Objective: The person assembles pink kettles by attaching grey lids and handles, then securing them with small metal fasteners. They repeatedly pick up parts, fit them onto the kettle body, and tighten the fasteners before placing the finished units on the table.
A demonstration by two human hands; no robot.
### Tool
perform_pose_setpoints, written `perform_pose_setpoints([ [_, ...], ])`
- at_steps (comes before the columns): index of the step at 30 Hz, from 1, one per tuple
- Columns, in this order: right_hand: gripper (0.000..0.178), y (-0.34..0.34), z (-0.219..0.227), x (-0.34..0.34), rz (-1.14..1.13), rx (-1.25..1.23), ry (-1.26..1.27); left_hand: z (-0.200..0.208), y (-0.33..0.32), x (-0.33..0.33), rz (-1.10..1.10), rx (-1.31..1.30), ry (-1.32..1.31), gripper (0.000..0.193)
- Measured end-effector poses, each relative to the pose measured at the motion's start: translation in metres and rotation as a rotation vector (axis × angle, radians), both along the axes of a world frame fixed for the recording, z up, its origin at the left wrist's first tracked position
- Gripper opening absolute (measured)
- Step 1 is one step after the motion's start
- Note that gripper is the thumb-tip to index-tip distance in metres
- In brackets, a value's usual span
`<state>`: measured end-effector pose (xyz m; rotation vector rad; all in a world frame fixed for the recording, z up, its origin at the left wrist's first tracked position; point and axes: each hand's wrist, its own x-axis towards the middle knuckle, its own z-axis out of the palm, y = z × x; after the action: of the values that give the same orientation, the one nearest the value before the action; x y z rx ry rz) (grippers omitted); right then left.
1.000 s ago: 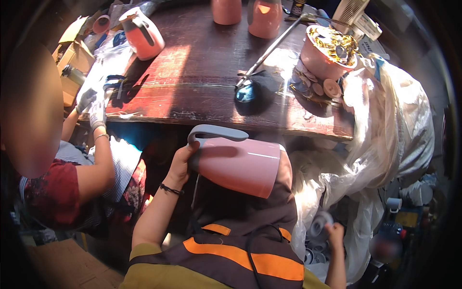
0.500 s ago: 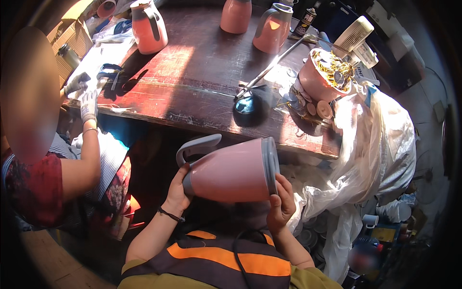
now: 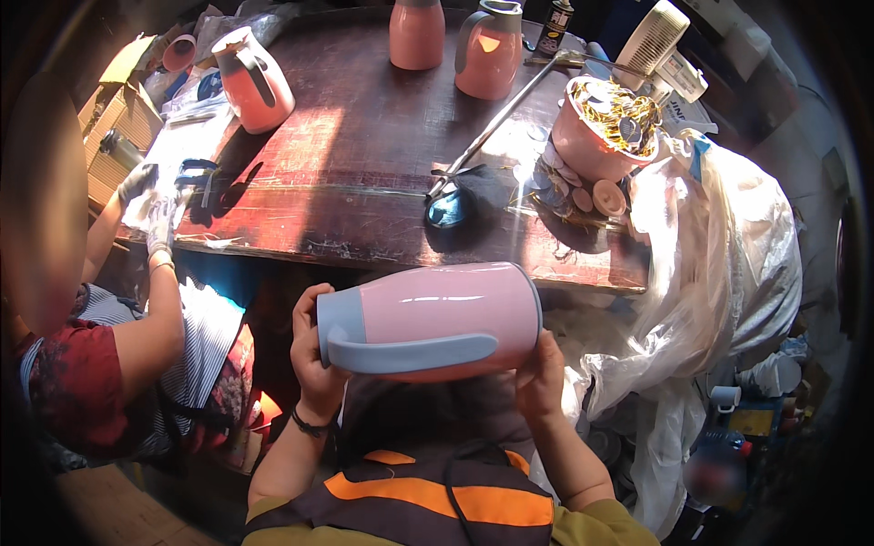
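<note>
A pink jug (image 3: 437,314) with a blue-grey collar and handle lies sideways in the air in front of my body, its handle facing me. My left hand (image 3: 314,359) is closed round the collar end at the left. At the other end, my right hand (image 3: 541,373) grips the jug's broad base; some of its fingers are hidden behind it. Just beyond the jug is the front edge of a worn dark-red table (image 3: 355,214).
Pink jugs (image 3: 255,82) stand along the table's far side. A pink tub (image 3: 605,127) of golden ties, a metal rod (image 3: 501,127), a spray can (image 3: 555,27) and a small fan (image 3: 657,45) are right. Clear plastic sheeting (image 3: 719,246) hangs there. A gloved co-worker (image 3: 150,328) works left.
The jug has rolled in my hands, bringing its handle from the far side round to the side facing me. My view has shifted slightly.
</note>
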<state>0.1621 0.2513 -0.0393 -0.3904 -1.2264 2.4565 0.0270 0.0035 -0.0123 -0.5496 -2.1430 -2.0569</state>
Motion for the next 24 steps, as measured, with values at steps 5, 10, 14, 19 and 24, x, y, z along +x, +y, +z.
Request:
perform_pose_setpoints([
  [5, 0.058, 0.036, 0.021, -0.008, 0.309, 0.857, 0.195, -0.009, -0.019, -0.015, -0.199, 0.536, -0.916, 0.050],
  [10, 0.048, 0.030, 0.001, -0.012, 0.289, 0.261, -0.217, -0.016, -0.016, -0.004, -0.234, 0.341, -0.575, 0.052],
  [14, 0.039, 0.015, -0.017, -0.013, 0.210, 0.011, -0.286, 0.015, -0.013, -0.022, -0.211, -0.082, -0.270, 0.050],
  [19, 0.040, 0.003, 0.001, -0.017, -0.173, 0.656, 0.091, 0.004, -0.006, -0.017, -0.485, 0.831, -0.895, 0.069],
  [24, 0.043, 0.000, 0.004, -0.010, 0.024, 0.537, -0.071, -0.056, -0.022, -0.029, -0.179, 0.451, -0.540, 0.041],
])
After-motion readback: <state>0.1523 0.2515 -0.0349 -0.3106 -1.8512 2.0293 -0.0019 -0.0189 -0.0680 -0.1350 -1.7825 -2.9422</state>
